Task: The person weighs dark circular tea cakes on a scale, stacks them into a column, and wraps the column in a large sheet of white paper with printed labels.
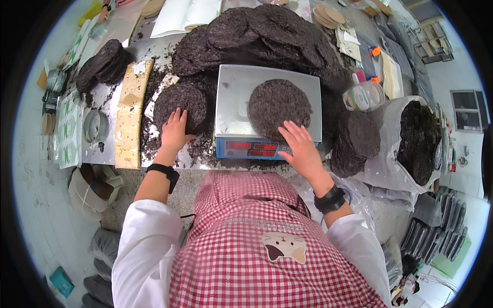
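Note:
A round, dark disc of what looks like dried seaweed (279,106) lies on the metal pan of a digital scale (234,104). My right hand (302,148) is at the disc's lower edge, fingers apart; whether the fingertips touch it I cannot tell. My left hand (177,131) rests with spread fingers on the lower part of another dark round disc (185,102), left of the scale. Behind the scale rises a large heap of such discs (262,38). The scale's red display shows on its blue front.
A stack of discs (354,142) and a plastic bag of dark seaweed-like material (420,142) stand right. A plastic jar (362,98) lies behind them. Left are a tan board (131,115), a ring mould (95,126) and more discs (102,65). Another person's hand (103,15) is at upper left.

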`<state>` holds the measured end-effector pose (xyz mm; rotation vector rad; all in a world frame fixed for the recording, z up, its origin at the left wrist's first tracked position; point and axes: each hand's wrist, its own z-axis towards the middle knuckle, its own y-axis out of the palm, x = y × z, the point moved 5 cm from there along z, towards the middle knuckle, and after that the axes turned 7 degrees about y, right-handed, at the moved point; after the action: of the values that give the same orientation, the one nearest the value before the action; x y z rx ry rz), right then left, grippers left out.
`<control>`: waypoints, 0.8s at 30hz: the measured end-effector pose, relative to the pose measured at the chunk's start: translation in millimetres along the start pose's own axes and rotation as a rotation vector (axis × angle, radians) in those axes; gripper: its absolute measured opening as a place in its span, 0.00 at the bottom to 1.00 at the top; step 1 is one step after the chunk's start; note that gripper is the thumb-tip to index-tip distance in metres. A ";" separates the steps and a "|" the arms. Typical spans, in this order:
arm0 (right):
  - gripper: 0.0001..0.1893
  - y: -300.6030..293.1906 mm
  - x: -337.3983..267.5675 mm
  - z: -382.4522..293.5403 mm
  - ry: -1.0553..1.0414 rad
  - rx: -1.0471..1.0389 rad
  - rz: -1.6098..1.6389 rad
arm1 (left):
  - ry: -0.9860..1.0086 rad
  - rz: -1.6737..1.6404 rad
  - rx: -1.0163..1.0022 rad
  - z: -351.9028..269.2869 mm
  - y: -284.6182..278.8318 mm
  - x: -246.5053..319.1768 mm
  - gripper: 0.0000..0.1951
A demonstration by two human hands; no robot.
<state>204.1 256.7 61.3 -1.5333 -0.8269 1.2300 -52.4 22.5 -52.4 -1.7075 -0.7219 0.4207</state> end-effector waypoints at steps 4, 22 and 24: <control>0.32 -13.5 19.5 -11.1 0.189 0.069 0.200 | 0.078 -0.053 0.026 -5.8 -0.3 -10.3 0.44; 0.46 -33.6 27.9 30.5 0.122 0.228 0.169 | -0.197 -0.338 0.289 5.0 -25.2 -39.1 0.21; 0.43 14.8 30.9 25.3 0.075 0.055 0.004 | -0.284 -0.385 0.594 -19.4 -47.0 -54.5 0.18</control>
<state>186.8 287.2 37.2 -1.5278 -0.7364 1.1815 -92.3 -21.6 -7.5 -0.9354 -0.9915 0.5447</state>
